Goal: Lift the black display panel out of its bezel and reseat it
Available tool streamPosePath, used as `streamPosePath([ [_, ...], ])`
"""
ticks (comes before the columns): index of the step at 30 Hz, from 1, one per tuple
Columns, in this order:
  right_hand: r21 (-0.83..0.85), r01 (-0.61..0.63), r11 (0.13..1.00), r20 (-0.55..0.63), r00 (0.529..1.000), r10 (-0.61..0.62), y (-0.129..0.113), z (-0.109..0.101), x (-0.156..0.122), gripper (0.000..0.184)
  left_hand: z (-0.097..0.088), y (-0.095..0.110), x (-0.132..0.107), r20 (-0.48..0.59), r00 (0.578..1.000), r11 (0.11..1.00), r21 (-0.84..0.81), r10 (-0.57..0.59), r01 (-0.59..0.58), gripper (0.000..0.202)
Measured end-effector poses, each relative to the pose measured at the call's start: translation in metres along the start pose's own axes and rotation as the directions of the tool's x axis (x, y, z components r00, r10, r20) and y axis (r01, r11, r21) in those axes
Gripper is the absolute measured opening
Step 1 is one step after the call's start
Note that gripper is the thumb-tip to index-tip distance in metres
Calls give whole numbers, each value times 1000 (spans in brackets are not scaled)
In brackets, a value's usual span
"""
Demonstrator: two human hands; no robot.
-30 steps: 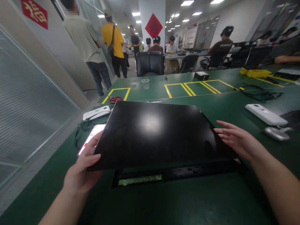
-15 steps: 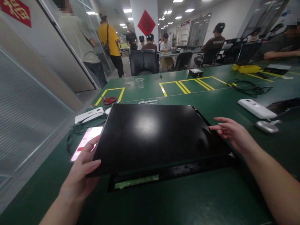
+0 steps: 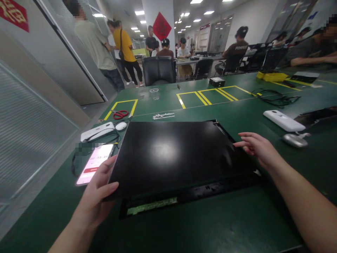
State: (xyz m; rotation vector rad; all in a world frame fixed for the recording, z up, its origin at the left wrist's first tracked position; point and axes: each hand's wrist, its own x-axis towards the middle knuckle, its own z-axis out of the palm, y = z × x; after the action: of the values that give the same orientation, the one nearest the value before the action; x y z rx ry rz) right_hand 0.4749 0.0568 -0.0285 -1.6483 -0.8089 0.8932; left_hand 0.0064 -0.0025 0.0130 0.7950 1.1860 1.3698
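A large glossy black display panel (image 3: 171, 154) lies nearly flat over a dark frame on the green table (image 3: 200, 225). Along its near edge a thin strip with a green circuit board (image 3: 151, 206) shows. My left hand (image 3: 96, 196) grips the panel's near left corner, thumb on top and fingers under the edge. My right hand (image 3: 256, 149) rests at the panel's right edge with its fingers stretched out and touching the edge.
A lit phone (image 3: 94, 163), a white device (image 3: 97, 130), a white mouse (image 3: 121, 125) and red scissors (image 3: 120, 114) lie at left. A white device (image 3: 283, 120) and grey mouse (image 3: 295, 140) lie at right. Several people stand or sit beyond the table.
The panel has come down, from tilted up at its near left corner to almost flat. My hands have kept their places on its left corner and right edge.
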Motion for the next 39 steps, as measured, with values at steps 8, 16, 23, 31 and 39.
streamPosePath([
  [8,-65,16,998,-11,1000,-17,0,-1,0,36,-1,-1,1,-13,1000,999,31,-8,9,64],
  [16,-99,46,994,15,999,-44,2,-7,4,30,5,-1,-1,-9,1000,1000,27,-6,6,64],
  [23,-116,26,993,-29,999,-29,0,-5,2,24,4,-4,0,3,1000,1000,19,-12,11,62],
  [31,-121,54,991,-29,998,-58,2,-6,4,23,4,-5,-1,1,1000,999,37,-9,9,62],
  [39,-133,42,990,-45,998,-48,2,-7,4,19,7,-6,-1,7,1000,999,35,-9,9,61],
])
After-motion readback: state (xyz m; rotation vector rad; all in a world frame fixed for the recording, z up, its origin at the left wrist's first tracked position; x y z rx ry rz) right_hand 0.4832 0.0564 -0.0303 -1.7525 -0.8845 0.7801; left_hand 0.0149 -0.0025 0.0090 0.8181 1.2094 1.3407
